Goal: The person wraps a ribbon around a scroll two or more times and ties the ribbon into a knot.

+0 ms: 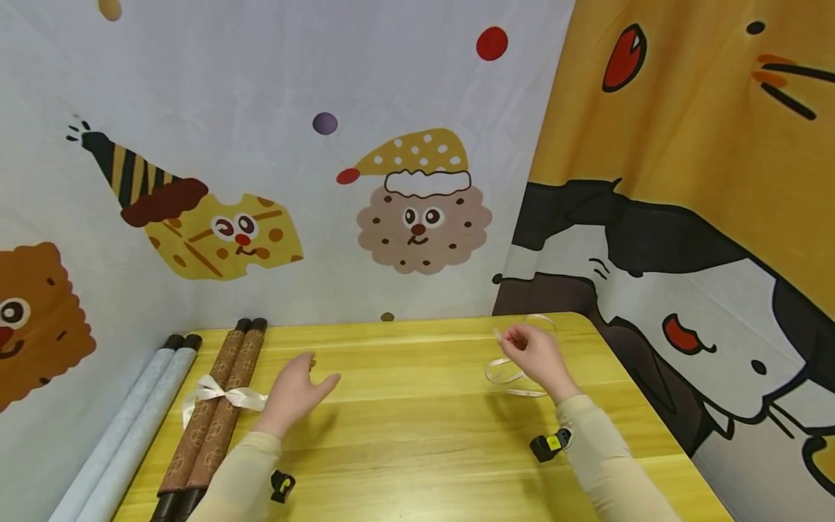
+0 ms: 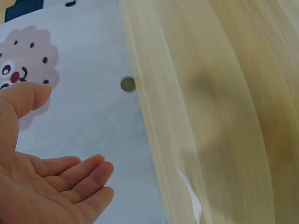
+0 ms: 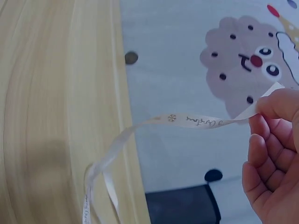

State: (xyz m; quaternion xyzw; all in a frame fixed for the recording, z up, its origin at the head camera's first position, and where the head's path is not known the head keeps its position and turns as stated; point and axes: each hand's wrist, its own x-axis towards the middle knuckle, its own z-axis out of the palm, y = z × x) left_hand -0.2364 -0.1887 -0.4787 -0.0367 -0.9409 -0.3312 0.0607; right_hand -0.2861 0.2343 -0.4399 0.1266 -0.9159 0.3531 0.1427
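Observation:
A white printed ribbon (image 3: 177,120) is pinched near one end between the thumb and fingers of my right hand (image 3: 275,144), raised over the table's far right part. From there the ribbon sags in loops onto the tabletop, as the head view shows. My left hand (image 1: 296,395) is held up with fingers relaxed, thumb apart and nothing in its palm. Just left of it lie two brown patterned rolls (image 1: 222,420) with dark ends, tied together by a white ribbon bow (image 1: 225,391). One tail of that bow reaches toward my left wrist.
Two pale blue-grey rolls (image 1: 133,428) lie side by side along the left edge of the wooden table (image 1: 404,442). A white cloth (image 1: 261,94) with cartoon prints hangs behind the table, and an orange printed curtain (image 1: 691,152) hangs on the right.

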